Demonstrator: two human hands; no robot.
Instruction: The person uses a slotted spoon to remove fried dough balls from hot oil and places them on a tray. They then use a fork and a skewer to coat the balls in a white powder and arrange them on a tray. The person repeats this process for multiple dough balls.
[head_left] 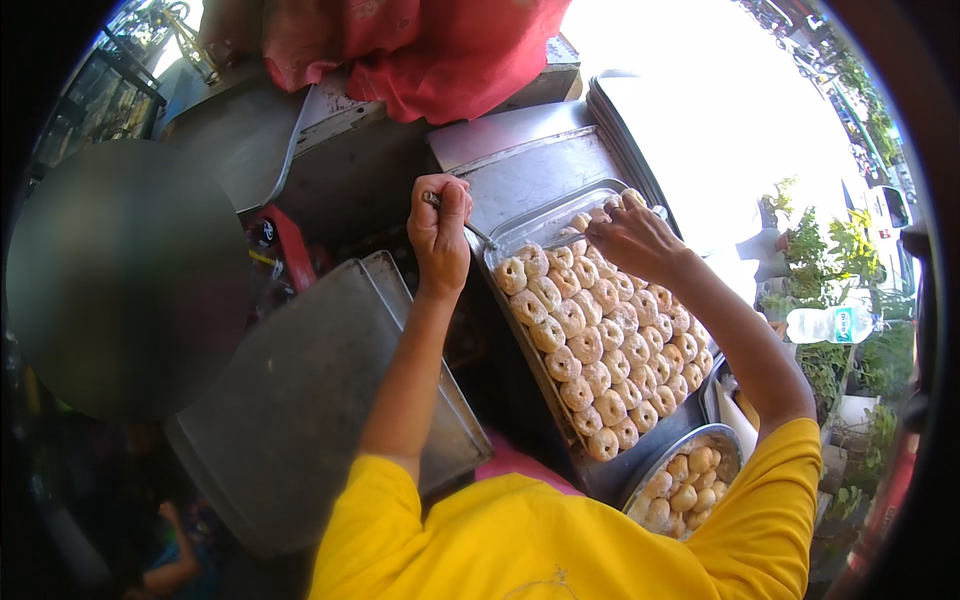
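A metal tray (515,228) holds tight rows of ring doughnuts (600,330) dusted with white sugar. My left hand (438,240) is a fist around a thin metal rod (480,236), beside the tray's far left corner. The rod's lower end reaches the tray's rim. My right hand (637,237) is over the far end of the tray, its fingers bent and pinched together at the farthest doughnuts. A thin metallic piece shows beside those fingertips, but I cannot tell what they grip.
A metal bowl (738,450) of round dough balls stands at the tray's near right. Stacked dark baking trays (330,410) lie left of my left forearm. Red cloth (430,55) hangs at the back. A clear bottle (830,325) and plants (825,260) are at the right.
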